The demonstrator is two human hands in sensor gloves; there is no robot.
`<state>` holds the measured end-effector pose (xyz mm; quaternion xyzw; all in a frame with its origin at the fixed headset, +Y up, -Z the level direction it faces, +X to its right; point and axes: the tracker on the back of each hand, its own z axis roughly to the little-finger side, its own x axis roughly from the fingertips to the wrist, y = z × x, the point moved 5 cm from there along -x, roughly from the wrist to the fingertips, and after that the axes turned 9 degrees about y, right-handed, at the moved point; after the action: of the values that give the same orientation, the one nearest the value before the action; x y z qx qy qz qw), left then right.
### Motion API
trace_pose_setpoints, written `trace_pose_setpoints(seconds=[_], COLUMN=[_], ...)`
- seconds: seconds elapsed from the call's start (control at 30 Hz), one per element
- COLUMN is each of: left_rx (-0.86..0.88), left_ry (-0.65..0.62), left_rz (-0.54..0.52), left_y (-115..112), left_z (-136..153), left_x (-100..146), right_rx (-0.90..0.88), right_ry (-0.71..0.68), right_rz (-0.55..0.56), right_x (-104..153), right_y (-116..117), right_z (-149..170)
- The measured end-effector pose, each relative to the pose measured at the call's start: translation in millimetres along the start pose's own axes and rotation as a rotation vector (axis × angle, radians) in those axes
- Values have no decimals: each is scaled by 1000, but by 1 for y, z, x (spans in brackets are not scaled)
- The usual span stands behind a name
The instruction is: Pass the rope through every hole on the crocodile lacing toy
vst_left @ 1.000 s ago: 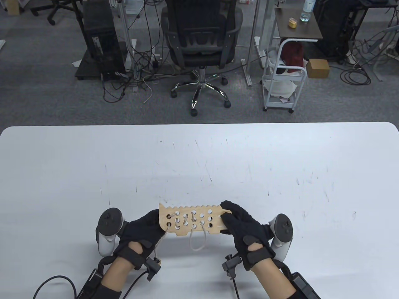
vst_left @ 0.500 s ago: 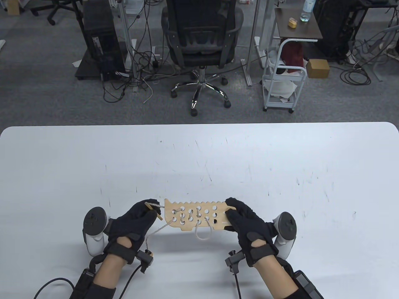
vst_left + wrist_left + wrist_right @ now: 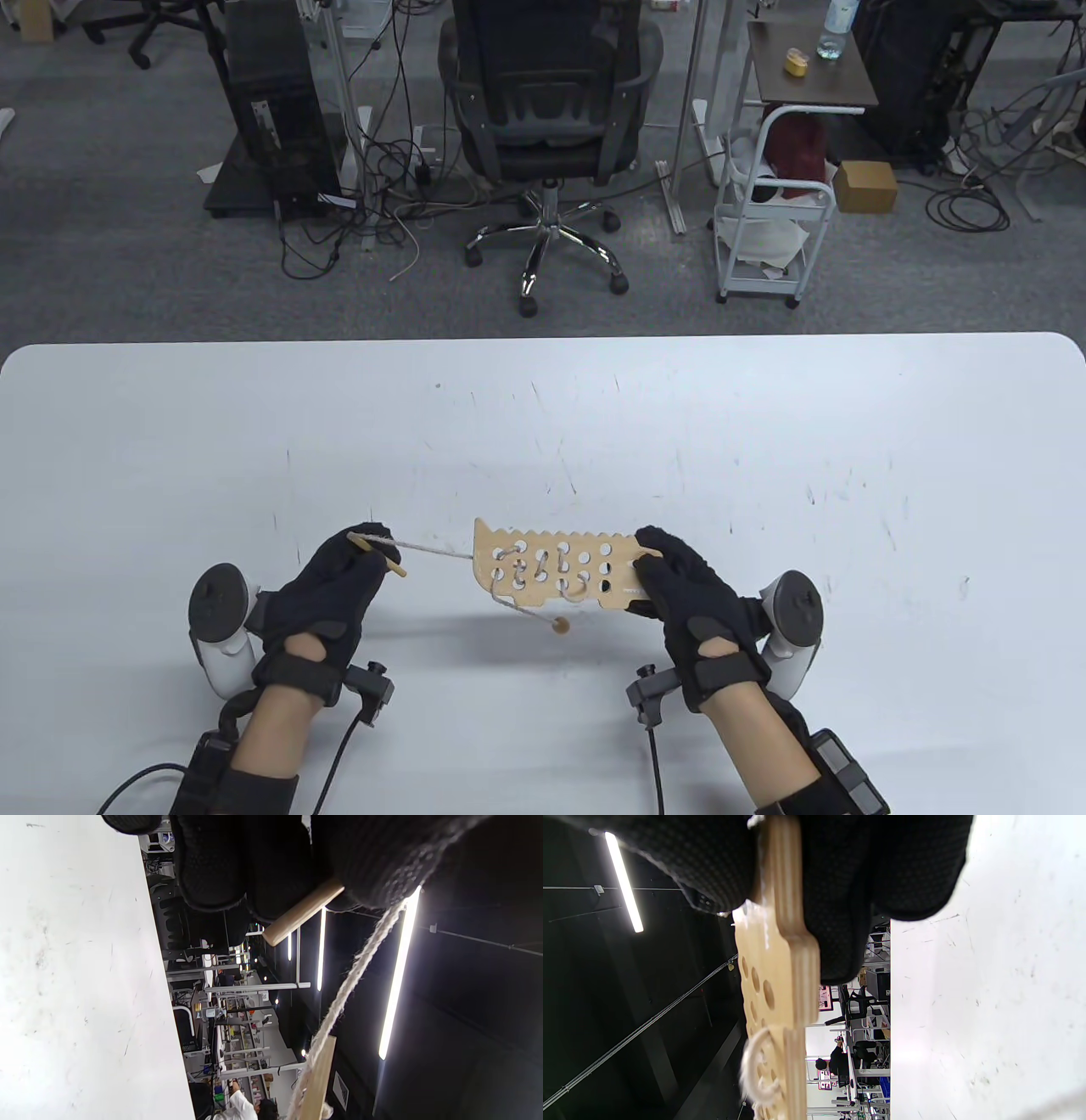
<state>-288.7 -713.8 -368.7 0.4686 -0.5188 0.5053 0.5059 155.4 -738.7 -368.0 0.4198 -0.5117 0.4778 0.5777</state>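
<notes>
Pulling the rope [image 3: 433, 552] tight after a pass through a hole: looks like that step right now.

Left hand [image 3: 335, 586], near the left side of the table [image 3: 764, 441], pinching the wooden needle stick [image 3: 377, 556] with fingers curled round it. Rope running straight and tight from there, to the right, into the left end of the crocodile board [image 3: 556, 573]. Same thing up close in the left wrist view: stick [image 3: 303, 912] poking out from under the gloved fingers [image 3: 212, 866], rope [image 3: 352, 976] stretched down to the board's edge [image 3: 318, 1077].

Right hand [image 3: 687, 586] gripping the right end of the board, thumb on top, fingers under, clamped on the wood. In the right wrist view, board [image 3: 780, 984] seen edge-on between the glove parts, held up off the table, near the front edge and a bit right of the middle.

Laced already: several holes on the left part, with loops showing. Still bare: the holes on the right part, so maybe half done. A small round bead [image 3: 560, 626] hanging on the rope's other end just below the board.

Next, most likely: bring the stick back to the board, find the next bare hole, poke the tip in. Needs a steady board, a good aim, and maybe a flip to catch the stick on the other side. Worth watching: loose loops getting tangled.
</notes>
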Motion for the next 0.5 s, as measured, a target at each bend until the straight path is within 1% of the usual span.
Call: trace_pose_setpoints(seconds=[0.33,0.5], left_rx=[59,58], left_ry=[-16,-19], left_rz=[-57,-64], left_y=[23,25], left_z=[-6,-7], left_x=[2,3], right_rx=[-13,-24], right_ry=[16,23], right_rz=[33,28], right_x=[-7,-8], right_y=[-12,-12], right_z=[4,5])
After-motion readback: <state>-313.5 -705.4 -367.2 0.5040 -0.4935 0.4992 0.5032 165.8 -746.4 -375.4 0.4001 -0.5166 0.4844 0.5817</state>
